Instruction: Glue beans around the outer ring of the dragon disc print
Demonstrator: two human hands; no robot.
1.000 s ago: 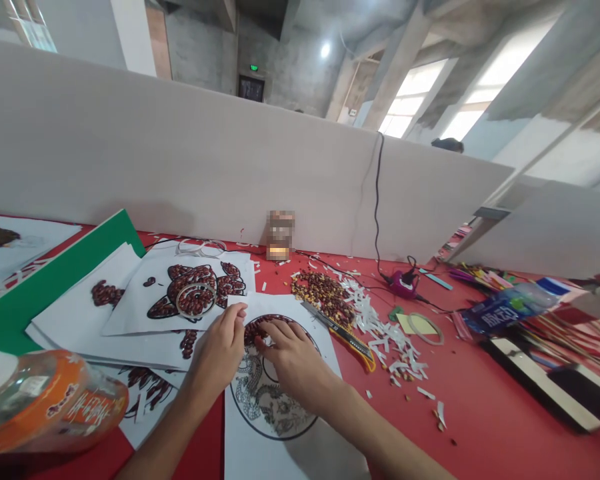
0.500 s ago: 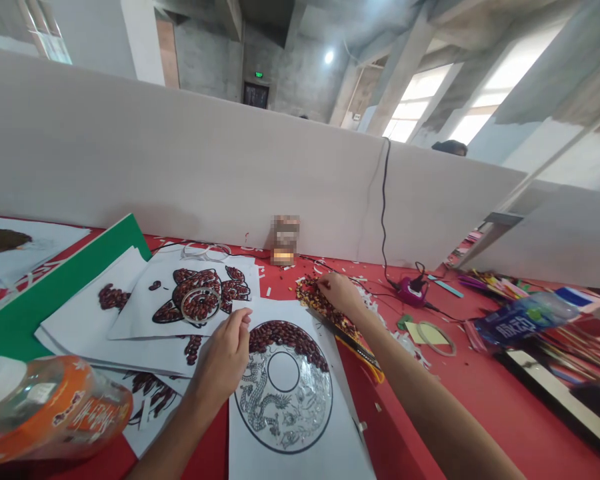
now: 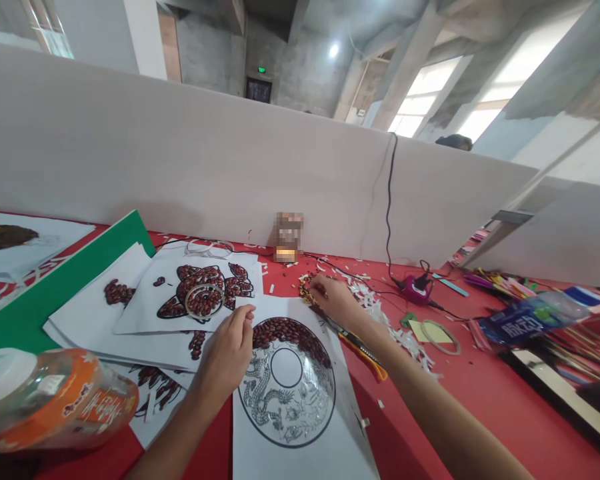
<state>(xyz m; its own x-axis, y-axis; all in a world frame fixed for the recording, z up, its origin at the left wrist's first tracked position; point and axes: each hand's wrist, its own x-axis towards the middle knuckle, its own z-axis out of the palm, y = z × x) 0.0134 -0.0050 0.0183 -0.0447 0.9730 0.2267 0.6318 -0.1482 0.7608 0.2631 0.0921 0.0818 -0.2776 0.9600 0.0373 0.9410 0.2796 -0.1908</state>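
Note:
My right hand [image 3: 334,301] reaches into a small heap of mixed seeds and bits [image 3: 305,285] beyond the paper. Its fingers are curled and pinched; what they hold is hidden. My left hand [image 3: 233,343] is by the left edge of the white sheet [image 3: 260,460], fingers bent together, with anything between them not visible. On that sheet is a printed round dragon design [image 3: 265,400]. Dark red beans [image 3: 293,332] cover its upper rim, and the lower part looks glossy. A yellow utility knife [image 3: 367,357] lies beneath my right forearm.
Bean-covered animal pictures [image 3: 200,290] with a tape roll [image 3: 187,301] on top lie to the left, near a green board [image 3: 80,277] and an orange-labelled jar [image 3: 95,400]. At right are paper scraps [image 3: 375,307], a purple plug adapter [image 3: 416,288] and a blue-labelled bottle [image 3: 530,317].
My right hand has shifted slightly left over the seed heap, its fingers curling more. My left hand stays by the sheet's edge. The whole view has moved a little.

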